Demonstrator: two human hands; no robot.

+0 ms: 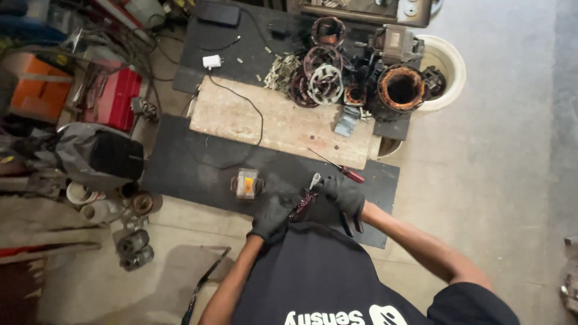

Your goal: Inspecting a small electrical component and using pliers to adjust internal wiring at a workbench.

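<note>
Coil [303,203] of reddish copper wire sits between both gloved hands, the left hand [271,215] closed on its near end and the right hand [344,194] gripping its far side, so work seems unfinished, with a screwdriver [337,165] unused just beyond.

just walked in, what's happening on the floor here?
A person in black gloves works over a black mat on the floor. The left hand and right hand together hold a small reddish wound part; the exact grip is hard to make out. A red-handled screwdriver lies just ahead. On the wooden board beyond sit copper-wound motor stators.
</note>
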